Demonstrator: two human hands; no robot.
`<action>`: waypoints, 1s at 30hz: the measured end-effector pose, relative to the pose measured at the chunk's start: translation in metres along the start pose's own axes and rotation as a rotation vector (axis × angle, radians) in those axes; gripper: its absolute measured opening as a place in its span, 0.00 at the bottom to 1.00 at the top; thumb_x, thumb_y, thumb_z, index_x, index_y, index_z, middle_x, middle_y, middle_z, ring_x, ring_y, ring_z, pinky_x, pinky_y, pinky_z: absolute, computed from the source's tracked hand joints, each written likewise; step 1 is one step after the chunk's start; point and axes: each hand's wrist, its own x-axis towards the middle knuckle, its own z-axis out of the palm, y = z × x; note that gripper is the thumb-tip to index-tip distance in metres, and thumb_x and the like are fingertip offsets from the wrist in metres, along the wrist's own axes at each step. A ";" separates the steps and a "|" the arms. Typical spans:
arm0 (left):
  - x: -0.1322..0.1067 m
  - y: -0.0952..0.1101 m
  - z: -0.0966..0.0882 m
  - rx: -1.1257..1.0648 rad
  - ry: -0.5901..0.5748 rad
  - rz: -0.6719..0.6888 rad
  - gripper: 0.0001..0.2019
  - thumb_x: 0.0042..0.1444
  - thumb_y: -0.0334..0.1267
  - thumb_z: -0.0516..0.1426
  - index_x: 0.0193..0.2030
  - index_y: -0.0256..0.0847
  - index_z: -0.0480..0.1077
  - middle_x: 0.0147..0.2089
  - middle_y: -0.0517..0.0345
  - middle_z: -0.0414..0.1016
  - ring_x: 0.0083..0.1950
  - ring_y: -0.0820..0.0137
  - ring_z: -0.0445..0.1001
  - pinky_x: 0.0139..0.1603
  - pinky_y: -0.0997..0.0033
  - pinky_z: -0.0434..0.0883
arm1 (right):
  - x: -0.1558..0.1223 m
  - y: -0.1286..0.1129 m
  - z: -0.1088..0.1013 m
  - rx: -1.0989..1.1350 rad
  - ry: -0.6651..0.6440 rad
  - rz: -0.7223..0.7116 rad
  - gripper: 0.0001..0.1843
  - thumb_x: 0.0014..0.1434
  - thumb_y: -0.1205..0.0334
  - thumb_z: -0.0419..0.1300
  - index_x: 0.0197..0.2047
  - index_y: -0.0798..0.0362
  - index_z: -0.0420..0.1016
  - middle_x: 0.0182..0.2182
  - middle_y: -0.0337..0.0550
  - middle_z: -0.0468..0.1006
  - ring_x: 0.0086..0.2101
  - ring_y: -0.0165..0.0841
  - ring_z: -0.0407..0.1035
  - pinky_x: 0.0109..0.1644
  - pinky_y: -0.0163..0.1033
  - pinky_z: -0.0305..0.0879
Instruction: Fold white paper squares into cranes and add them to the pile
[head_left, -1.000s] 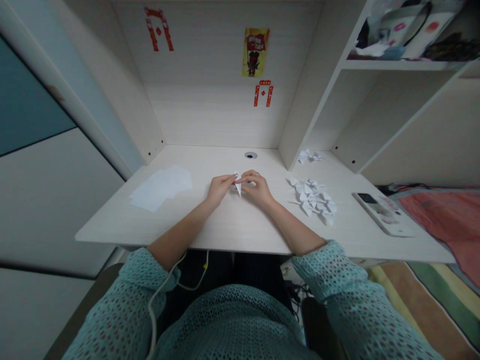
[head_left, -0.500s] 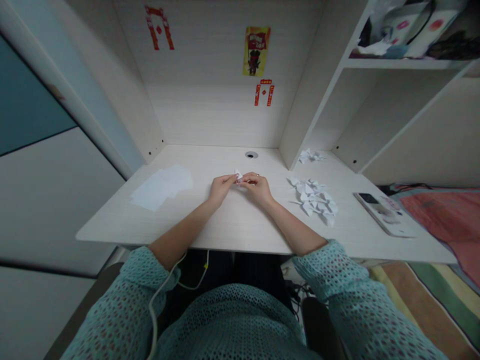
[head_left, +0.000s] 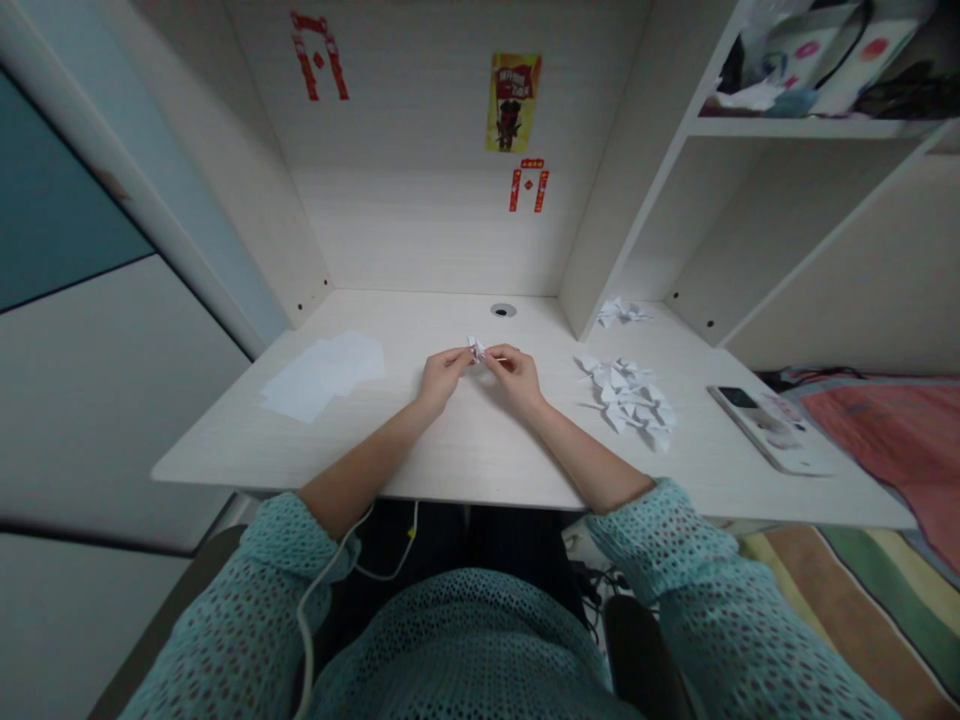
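A small piece of folded white paper is pinched between my two hands over the middle of the desk. My left hand grips its left side with thumb and fingers. From the right, my right hand holds the other side, fingers curled. The paper's exact shape is too small to make out. To the right lies a pile of folded white paper pieces. On the left, flat white paper sheets are spread and overlapping.
More folded paper pieces lie by the shelf's upright panel. A white phone-like box rests at the right of the desk. A cable hole is at the back. A white cable hangs across my left sleeve.
The folded paper has turned slightly between my fingers, and my right fingers have shifted a little on it. The sheets and the pile stay where they were.
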 end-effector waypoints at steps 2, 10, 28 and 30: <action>0.000 0.000 0.000 0.004 0.002 0.012 0.15 0.48 0.46 0.58 0.37 0.38 0.76 0.36 0.53 0.77 0.39 0.67 0.71 0.34 0.72 0.63 | -0.001 -0.001 0.001 0.032 0.013 0.016 0.13 0.50 0.50 0.62 0.30 0.52 0.78 0.32 0.44 0.78 0.35 0.34 0.71 0.39 0.37 0.67; -0.001 0.005 0.000 0.029 -0.036 0.095 0.18 0.53 0.51 0.54 0.34 0.37 0.75 0.36 0.51 0.77 0.40 0.66 0.72 0.34 0.71 0.65 | -0.002 -0.010 0.003 0.144 0.094 0.087 0.14 0.46 0.52 0.65 0.32 0.53 0.79 0.33 0.45 0.80 0.35 0.36 0.73 0.43 0.41 0.68; -0.007 0.013 0.002 0.025 0.055 0.031 0.14 0.48 0.49 0.59 0.29 0.39 0.74 0.29 0.57 0.74 0.33 0.71 0.69 0.31 0.73 0.61 | -0.003 -0.009 0.005 0.180 0.036 0.124 0.19 0.43 0.50 0.67 0.36 0.53 0.78 0.35 0.47 0.80 0.34 0.35 0.74 0.42 0.41 0.69; -0.007 0.013 0.002 0.031 0.060 0.026 0.14 0.48 0.49 0.59 0.30 0.39 0.74 0.30 0.56 0.75 0.34 0.70 0.70 0.31 0.73 0.62 | -0.004 -0.010 0.005 0.146 0.037 0.110 0.18 0.45 0.50 0.66 0.36 0.53 0.78 0.35 0.47 0.80 0.34 0.35 0.74 0.43 0.41 0.69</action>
